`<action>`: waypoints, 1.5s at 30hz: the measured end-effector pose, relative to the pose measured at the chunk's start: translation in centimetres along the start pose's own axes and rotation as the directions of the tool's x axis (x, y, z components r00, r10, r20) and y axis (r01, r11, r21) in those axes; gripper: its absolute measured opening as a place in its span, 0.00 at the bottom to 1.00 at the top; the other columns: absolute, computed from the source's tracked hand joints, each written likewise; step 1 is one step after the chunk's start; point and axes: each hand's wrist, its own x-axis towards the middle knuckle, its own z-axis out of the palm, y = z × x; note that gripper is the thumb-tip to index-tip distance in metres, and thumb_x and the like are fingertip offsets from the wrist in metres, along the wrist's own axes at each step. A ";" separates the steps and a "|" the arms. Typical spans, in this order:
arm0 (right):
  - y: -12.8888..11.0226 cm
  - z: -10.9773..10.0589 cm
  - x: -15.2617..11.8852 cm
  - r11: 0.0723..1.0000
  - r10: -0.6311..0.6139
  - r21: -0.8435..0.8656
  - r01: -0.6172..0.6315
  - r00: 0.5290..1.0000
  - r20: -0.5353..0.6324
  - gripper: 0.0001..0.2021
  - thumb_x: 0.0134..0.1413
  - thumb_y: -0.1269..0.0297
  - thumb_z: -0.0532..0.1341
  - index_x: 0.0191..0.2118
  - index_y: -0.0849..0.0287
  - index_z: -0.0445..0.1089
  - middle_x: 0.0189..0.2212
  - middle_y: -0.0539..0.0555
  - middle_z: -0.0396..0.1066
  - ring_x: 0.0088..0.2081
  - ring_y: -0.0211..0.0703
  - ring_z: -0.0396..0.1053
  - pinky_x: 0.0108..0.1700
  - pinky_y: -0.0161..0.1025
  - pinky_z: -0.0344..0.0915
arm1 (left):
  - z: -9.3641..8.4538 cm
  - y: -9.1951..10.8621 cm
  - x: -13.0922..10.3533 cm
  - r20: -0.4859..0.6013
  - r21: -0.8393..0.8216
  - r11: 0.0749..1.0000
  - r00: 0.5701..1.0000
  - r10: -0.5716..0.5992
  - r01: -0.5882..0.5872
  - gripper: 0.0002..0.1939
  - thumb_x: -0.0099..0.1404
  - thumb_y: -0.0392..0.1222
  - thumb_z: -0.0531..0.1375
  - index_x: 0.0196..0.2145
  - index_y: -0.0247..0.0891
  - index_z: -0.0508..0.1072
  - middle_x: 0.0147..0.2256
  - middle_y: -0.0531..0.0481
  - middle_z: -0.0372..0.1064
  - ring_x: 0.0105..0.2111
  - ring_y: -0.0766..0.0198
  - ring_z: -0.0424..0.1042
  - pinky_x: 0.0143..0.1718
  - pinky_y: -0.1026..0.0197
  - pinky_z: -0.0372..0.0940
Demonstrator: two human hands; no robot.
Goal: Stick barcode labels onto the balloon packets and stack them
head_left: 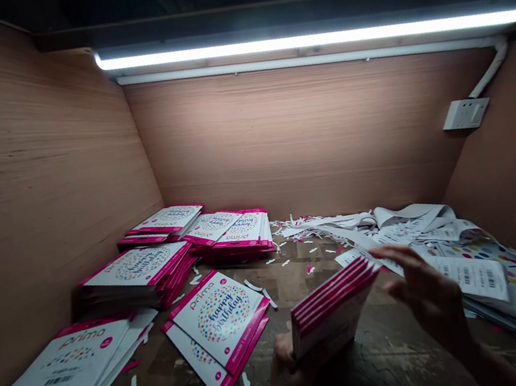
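My left hand grips a small stack of pink-edged packets from its lower left side, holding it tilted above the table. My right hand is open beside the stack's right end, its fingers stretched toward the upper corner; whether a fingertip touches is unclear. To the left, two overlapping white-and-pink packets printed "prima" and "happy birthday" lie flat on the table. The front faces of the held packets are turned away and dark.
More packets are piled along the left wall: a near stack, a tall stack and back stacks. Paper strips and barcode label sheets lie heaped on the right. Cut scraps litter the brown table. A socket is on the right wall.
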 end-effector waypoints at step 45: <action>16.1 11.6 17.9 0.658 0.336 -0.745 -0.110 0.928 0.160 0.13 0.62 0.63 0.49 0.45 0.63 0.65 0.40 0.57 0.69 0.37 0.41 0.67 0.38 0.39 0.64 | -3.8 -5.1 3.3 -0.046 -0.651 0.612 0.781 -0.623 0.449 0.25 0.42 0.36 0.68 0.39 0.22 0.72 0.32 0.31 0.74 0.40 0.37 0.71 0.46 0.42 0.61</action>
